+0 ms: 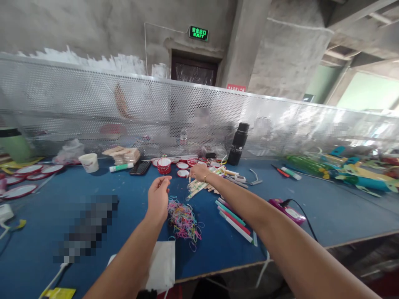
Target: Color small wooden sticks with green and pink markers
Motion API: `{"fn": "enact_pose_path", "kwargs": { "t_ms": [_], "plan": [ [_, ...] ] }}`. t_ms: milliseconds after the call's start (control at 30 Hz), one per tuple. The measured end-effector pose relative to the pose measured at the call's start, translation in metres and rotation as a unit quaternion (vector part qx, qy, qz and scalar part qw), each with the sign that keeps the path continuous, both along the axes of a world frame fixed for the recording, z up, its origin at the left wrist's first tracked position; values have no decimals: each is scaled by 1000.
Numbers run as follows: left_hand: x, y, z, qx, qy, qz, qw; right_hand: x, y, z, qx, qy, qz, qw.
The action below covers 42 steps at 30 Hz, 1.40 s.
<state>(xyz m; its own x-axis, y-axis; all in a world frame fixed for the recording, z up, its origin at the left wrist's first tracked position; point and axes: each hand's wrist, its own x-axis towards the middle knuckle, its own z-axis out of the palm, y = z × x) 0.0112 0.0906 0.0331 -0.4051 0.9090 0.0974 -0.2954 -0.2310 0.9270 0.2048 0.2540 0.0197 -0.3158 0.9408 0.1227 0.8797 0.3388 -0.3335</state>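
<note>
My left hand [158,194] is raised above the blue table, thumb and fingers pinched together. Whatever it holds, if anything, is too small to make out. Just right of it lies a tangled heap of colourful rubber bands [184,220]. My right hand [199,171], with a bracelet at the wrist, reaches forward to the near-left end of a pile of thin wooden sticks [199,189]. Its fingers are drawn together and point down, and their tips are partly hidden. Behind the hands stands a small red-and-white drum-like piece [163,165], with round red-rimmed white discs [183,173] beside it.
Several markers [235,222] lie under my right forearm, near a purple device [288,211] with a black cable. A black bottle [238,144] stands against the perforated metal screen [205,112]. Leftward are a phone [140,167], a glue stick [121,167] and a paper cup [89,162].
</note>
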Motion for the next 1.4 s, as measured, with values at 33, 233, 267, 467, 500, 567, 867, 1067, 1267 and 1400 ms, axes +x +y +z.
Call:
{"fn": "enact_pose_path", "kwargs": {
  "t_ms": [33, 233, 267, 467, 500, 567, 867, 1067, 1267, 1400],
  "plan": [
    [0, 0, 0, 2, 2, -1, 1000, 2, 0, 2, -3, 35, 12, 999],
    [2, 1, 0, 4, 5, -7, 1000, 13, -10, 12, -79, 250, 100, 960],
    [2, 1, 0, 4, 5, -6, 1000, 15, -13, 12, -93, 276, 107, 951],
    [0, 5, -5, 11, 10, -4, 1000, 17, -22, 13, -159, 357, 118, 913],
    [-1, 6, -6, 14, 12, -3, 1000, 17, -22, 14, -164, 362, 118, 910],
    [-2, 7, -7, 17, 15, 0, 1000, 14, -21, 15, -169, 369, 116, 906],
    [-2, 1, -4, 11, 6, -6, 1000, 0, -18, 10, -208, 388, 84, 894],
    [-2, -1, -1, 4, -2, -16, 1000, 2, -19, 12, -273, 423, 64, 862],
    [-2, -2, -1, 5, -4, -15, 1000, 5, -23, 18, -312, 475, 46, 822],
    [-1, -3, 1, 3, -1, -10, 1000, 3, -26, 21, -327, 462, 29, 824]
  ]
}}
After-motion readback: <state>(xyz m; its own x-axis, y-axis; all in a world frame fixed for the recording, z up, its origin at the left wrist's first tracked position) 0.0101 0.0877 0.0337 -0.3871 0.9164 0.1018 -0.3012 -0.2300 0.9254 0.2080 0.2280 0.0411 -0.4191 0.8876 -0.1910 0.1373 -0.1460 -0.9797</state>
